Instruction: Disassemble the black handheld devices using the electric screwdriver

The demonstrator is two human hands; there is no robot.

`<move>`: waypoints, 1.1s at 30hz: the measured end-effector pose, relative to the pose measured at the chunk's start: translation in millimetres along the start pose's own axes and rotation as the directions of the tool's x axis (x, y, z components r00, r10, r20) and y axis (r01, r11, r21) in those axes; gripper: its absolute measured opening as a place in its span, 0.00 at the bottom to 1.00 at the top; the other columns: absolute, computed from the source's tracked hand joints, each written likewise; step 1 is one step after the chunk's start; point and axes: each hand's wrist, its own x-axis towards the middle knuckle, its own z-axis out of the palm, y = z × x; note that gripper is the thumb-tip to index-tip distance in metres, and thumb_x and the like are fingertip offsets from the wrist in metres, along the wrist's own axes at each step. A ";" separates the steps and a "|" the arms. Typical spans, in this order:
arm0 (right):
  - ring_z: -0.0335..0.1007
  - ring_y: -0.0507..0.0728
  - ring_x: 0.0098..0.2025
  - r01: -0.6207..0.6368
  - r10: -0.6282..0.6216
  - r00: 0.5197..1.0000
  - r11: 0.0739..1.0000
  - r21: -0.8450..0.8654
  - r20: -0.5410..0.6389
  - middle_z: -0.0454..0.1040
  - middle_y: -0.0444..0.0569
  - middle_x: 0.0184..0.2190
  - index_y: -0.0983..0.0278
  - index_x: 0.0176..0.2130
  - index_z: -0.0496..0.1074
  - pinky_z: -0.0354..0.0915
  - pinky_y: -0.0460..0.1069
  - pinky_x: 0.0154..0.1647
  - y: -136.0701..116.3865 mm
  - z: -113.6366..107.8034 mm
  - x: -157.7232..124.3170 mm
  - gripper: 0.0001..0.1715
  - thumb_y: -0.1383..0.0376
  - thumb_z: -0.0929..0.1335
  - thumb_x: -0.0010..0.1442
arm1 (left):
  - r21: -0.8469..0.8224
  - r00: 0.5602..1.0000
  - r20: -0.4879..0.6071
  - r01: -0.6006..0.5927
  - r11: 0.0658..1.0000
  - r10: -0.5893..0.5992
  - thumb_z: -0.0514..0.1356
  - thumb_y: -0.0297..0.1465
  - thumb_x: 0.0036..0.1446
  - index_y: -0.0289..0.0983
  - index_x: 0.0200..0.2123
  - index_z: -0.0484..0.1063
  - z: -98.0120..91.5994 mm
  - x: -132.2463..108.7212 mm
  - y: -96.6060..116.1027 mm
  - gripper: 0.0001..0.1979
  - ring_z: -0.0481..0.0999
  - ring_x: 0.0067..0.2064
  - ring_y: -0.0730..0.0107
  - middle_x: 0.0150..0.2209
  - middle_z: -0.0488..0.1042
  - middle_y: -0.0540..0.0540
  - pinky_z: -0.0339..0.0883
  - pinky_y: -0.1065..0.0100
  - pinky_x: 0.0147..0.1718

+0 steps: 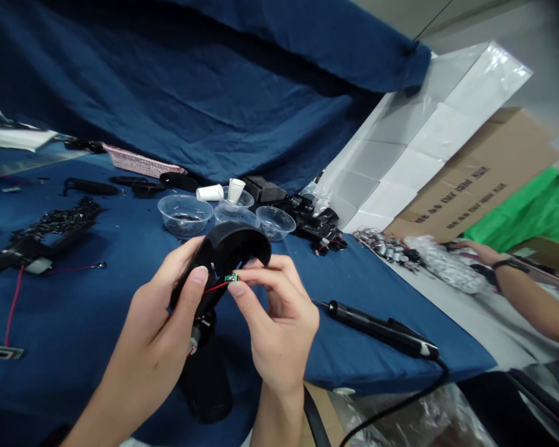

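My left hand [163, 316] is closed round a curved black plastic housing [221, 242], its thumb pressed on the near edge. Between the thumb and forefinger of my right hand [279, 310] is a small green circuit board [231, 278], held at the housing's open side. A red wire [215, 287] runs from the board towards the housing. Below my hands hang a small silver motor [194, 341] and a long black part [209, 385]; how they join the housing is hidden.
Clear plastic bowls [185, 214], white paper cups [235, 190] and black parts [307, 214] stand behind my hands. An electric screwdriver [382, 327] lies to the right, its cable over the edge. Loose screws [69, 217] are heaped left. Another person's arm [531, 298] reaches in beside bagged parts [451, 267].
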 end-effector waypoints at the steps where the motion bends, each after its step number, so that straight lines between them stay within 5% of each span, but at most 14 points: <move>1: 0.81 0.51 0.44 -0.023 0.023 1.000 1.000 -0.004 -0.019 0.79 0.45 0.43 0.56 0.42 0.88 0.79 0.46 0.45 0.7 1.3 -0.4 0.11 0.72 0.79 0.65 | -0.006 1.000 0.003 -0.001 1.000 0.001 0.59 0.53 0.76 0.42 0.67 0.80 -0.1 0.0 0.7 0.29 0.85 0.65 0.57 0.65 0.85 0.45 0.79 0.68 0.62; 15: 0.80 0.52 0.37 -0.062 0.065 0.994 0.997 0.038 -0.086 0.76 0.48 0.41 0.59 0.40 0.89 0.83 0.46 0.35 -2.0 4.8 -3.6 0.06 0.70 0.79 0.65 | 0.010 1.000 -0.007 -0.029 1.000 0.029 0.58 0.50 0.77 0.41 0.68 0.79 -2.1 -2.8 2.7 0.28 0.86 0.63 0.60 0.64 0.85 0.46 0.79 0.70 0.62; 33: 0.81 0.53 0.37 -0.030 0.028 0.992 0.999 -0.015 -0.123 0.77 0.48 0.41 0.58 0.41 0.89 0.82 0.47 0.34 -1.7 8.1 -5.5 0.07 0.70 0.79 0.66 | 0.002 1.000 0.006 -0.021 1.000 0.021 0.58 0.52 0.77 0.41 0.66 0.80 -3.1 -2.3 3.8 0.28 0.88 0.60 0.55 0.61 0.87 0.44 0.82 0.66 0.58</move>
